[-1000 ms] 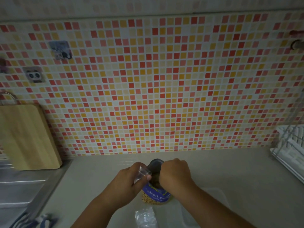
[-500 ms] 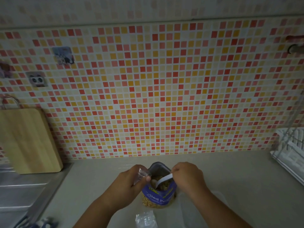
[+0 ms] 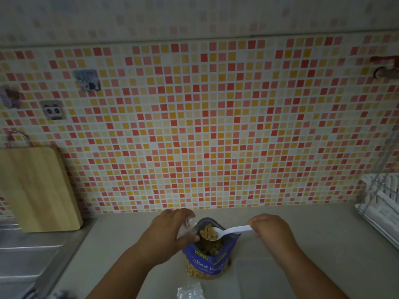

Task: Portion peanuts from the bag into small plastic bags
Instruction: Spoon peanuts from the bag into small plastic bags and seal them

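A blue peanut bag (image 3: 208,261) stands open on the counter at the bottom centre, peanuts showing through its clear lower window. My left hand (image 3: 167,233) holds a small clear plastic bag (image 3: 191,223) beside the big bag's mouth. My right hand (image 3: 271,229) pinches the handle of a white plastic spoon (image 3: 232,230). The spoon's bowl is heaped with peanuts (image 3: 208,231) and hovers over the bag's opening, next to the small bag.
A crumpled clear plastic bag (image 3: 190,291) lies at the bottom edge in front of the peanut bag. A wooden cutting board (image 3: 38,188) leans on the tiled wall at left, above a steel sink (image 3: 26,262). A white dish rack (image 3: 382,199) stands at right.
My right hand has drawn the spoon up out of the peanut bag and swung out to the right. The spoon now carries peanuts. The left hand stays by the bag's mouth.
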The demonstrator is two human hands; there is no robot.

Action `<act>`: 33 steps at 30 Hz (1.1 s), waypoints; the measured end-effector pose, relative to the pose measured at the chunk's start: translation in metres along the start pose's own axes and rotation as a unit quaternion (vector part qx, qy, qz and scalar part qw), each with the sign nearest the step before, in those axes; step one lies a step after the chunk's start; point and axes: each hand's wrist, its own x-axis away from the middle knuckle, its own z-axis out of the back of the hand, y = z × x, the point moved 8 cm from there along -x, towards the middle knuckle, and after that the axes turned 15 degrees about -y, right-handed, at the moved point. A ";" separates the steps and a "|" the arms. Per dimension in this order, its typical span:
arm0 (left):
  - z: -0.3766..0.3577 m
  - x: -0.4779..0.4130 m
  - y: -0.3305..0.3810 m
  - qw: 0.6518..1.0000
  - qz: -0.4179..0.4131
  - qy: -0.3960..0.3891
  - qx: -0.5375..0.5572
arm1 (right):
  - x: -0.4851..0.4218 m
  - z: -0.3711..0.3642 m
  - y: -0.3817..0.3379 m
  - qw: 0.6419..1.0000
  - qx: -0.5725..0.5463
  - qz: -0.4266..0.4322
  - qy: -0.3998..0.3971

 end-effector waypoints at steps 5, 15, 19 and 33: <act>-0.010 -0.011 0.004 0.996 -0.006 -0.037 -0.080 | 0.004 0.020 -0.003 0.997 0.066 -0.026 -0.005; -0.024 -0.023 0.017 0.989 -0.012 -0.047 -0.141 | 0.014 0.021 -0.004 0.990 -0.105 0.072 0.061; -0.034 -0.028 0.021 0.987 -0.006 -0.056 -0.151 | 0.007 0.012 -0.028 0.996 0.004 0.085 0.014; -0.017 -0.015 -0.001 0.945 -0.013 0.089 0.315 | 0.093 0.059 -0.129 0.859 0.260 0.332 0.290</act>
